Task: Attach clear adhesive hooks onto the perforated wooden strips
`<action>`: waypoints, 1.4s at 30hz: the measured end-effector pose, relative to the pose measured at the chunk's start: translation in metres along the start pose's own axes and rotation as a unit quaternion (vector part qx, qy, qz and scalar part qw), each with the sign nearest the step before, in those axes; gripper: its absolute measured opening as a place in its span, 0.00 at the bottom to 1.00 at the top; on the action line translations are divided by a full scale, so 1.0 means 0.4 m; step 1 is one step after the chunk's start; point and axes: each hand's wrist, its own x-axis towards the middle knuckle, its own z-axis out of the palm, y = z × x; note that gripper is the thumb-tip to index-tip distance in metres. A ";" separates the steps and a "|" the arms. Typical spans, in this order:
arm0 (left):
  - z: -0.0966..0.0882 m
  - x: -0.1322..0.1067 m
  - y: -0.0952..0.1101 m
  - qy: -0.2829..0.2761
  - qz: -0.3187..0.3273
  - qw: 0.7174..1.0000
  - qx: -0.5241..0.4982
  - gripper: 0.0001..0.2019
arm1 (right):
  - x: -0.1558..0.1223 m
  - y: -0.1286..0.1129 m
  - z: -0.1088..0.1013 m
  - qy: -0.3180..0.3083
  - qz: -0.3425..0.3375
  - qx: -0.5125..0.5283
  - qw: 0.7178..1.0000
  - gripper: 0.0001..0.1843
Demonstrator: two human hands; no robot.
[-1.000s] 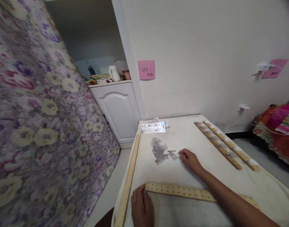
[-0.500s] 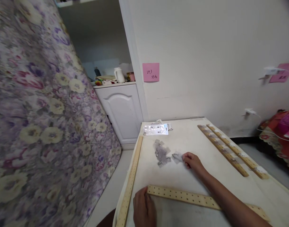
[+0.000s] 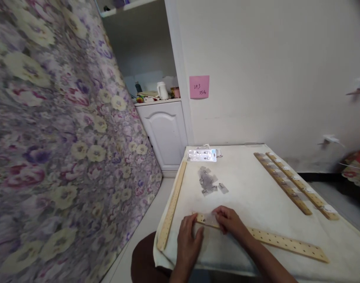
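Note:
My left hand is at the left end of a pale wooden strip with rows of holes, fingertips on its end and thumb near its front edge. My right hand pinches a small clear plastic tab over the strip, near that same end. Part of the strip is covered by my right hand and forearm. Beyond my hands lies a pile of similar clear tabs, with small metal parts among them. One loose tab rests just right of the pile.
Another holed strip runs along the table's left edge. Two strips carrying clear tabs and white pieces lie at the right. Clear packaging sits at the back left of the cloth-covered table.
My right hand has come from beside the pile toward me, bringing a clear tab over the strip's left end. My left hand remains at that end. The view has shifted slightly.

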 end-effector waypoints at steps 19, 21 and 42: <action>0.008 -0.007 -0.027 -0.016 -0.024 1.000 -0.001 0.11 | 0.069 -0.011 0.037 -0.030 -0.063 -0.145 0.987 0.10; 0.011 -0.007 -0.029 0.005 -0.028 1.000 0.009 0.10 | 0.087 -0.018 0.041 -0.031 -0.089 -0.168 0.981 0.10; 0.032 -0.013 -0.032 0.085 -0.063 0.988 0.111 0.12 | 0.177 0.013 0.087 -0.058 -0.089 -0.214 0.971 0.10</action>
